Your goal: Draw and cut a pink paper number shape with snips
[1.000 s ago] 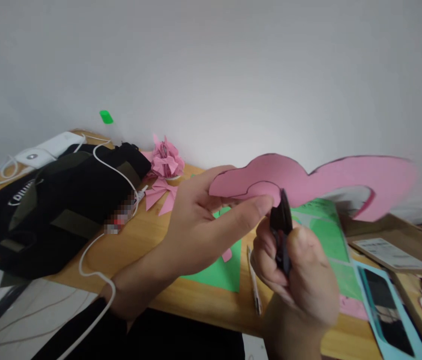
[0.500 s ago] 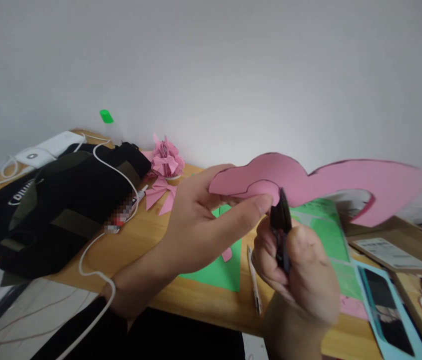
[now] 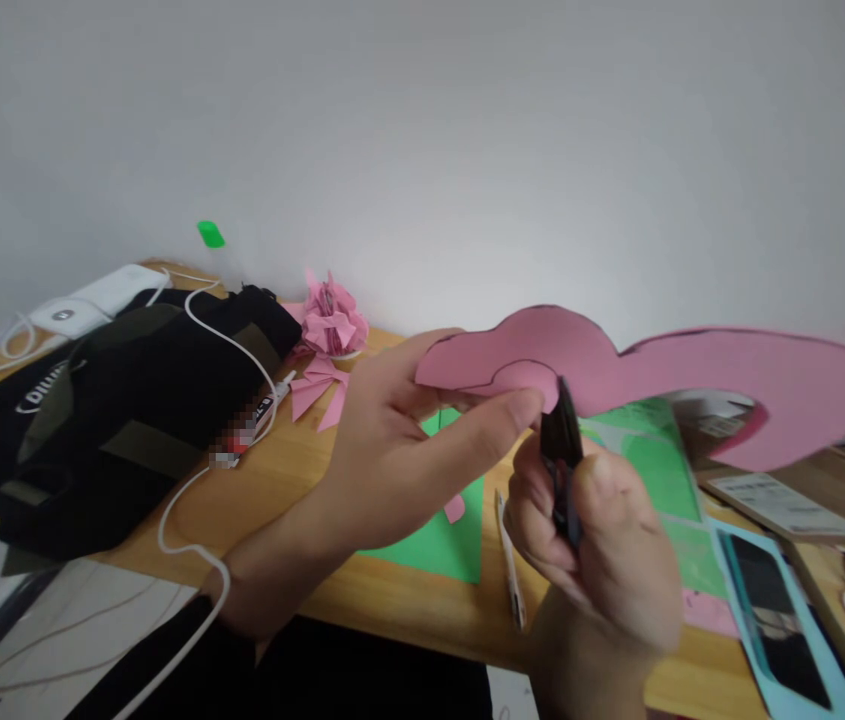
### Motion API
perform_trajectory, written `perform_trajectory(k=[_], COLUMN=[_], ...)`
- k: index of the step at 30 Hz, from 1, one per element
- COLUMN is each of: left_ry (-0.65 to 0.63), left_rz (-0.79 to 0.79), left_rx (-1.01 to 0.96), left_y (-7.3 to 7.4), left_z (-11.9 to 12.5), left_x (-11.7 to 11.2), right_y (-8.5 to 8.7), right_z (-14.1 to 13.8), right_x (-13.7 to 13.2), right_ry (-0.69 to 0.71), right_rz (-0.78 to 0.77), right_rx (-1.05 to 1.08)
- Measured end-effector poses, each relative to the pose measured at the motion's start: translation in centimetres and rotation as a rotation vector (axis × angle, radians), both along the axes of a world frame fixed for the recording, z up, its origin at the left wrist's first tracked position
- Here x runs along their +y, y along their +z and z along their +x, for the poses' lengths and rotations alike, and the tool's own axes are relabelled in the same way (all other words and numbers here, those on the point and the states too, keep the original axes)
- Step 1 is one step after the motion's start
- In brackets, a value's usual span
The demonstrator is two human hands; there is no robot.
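Observation:
My left hand (image 3: 422,440) pinches a sheet of pink paper (image 3: 549,345) near its left end, thumb on the near face. Dark drawn lines run along the paper, one curving in an arch close to my thumb. Wrapped around a dark pair of scissors (image 3: 561,430), my right hand (image 3: 602,540) holds them upright with the blades at the paper's lower edge, beside my left thumb. The far end of the paper stretches out to the right and curls down. Part of the scissors' handles is hidden by my fingers.
On the wooden table (image 3: 272,510) lie green paper (image 3: 437,550), a pen (image 3: 510,570) and a phone (image 3: 774,620). A black bag (image 3: 167,390) with a white cable sits left, near a pink paper flower (image 3: 333,315). A cardboard box (image 3: 789,490) stands right.
The paper's right end has swung outward to the right and slightly down. Both hands and the scissors stay almost in the same place.

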State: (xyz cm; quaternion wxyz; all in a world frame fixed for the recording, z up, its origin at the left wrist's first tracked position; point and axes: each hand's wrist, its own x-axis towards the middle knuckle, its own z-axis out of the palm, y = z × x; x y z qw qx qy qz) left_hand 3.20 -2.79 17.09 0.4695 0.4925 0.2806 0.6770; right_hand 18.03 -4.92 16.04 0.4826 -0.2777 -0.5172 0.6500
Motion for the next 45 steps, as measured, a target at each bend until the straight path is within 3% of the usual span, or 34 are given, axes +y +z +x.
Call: perform_trajectory(k=[12, 21, 36, 45], left_ry=[0.029, -0.044, -0.041, 0.083], left_rz=[0.061, 0.009, 0.112, 0.112], left_rx=[-0.023, -0.106, -0.113, -0.009], left_y=[0.28, 0.48, 0.23, -0.1], left_z=[0.11, 0.1, 0.14, 0.14], left_x=[0.12, 0.34, 0.72, 0.61], right_y=[0.01, -0.46, -0.23, -0.35], right_z=[0.14, 0.21, -0.02, 0.14], right_x=[0.11, -0.14, 0.02, 0.13], right_ry=[0.011, 0.125, 0.102, 0.115], right_rz=[0.022, -0.075, -0.077, -0.079], right_rx=[-0.024, 0.041, 0.062, 0.08])
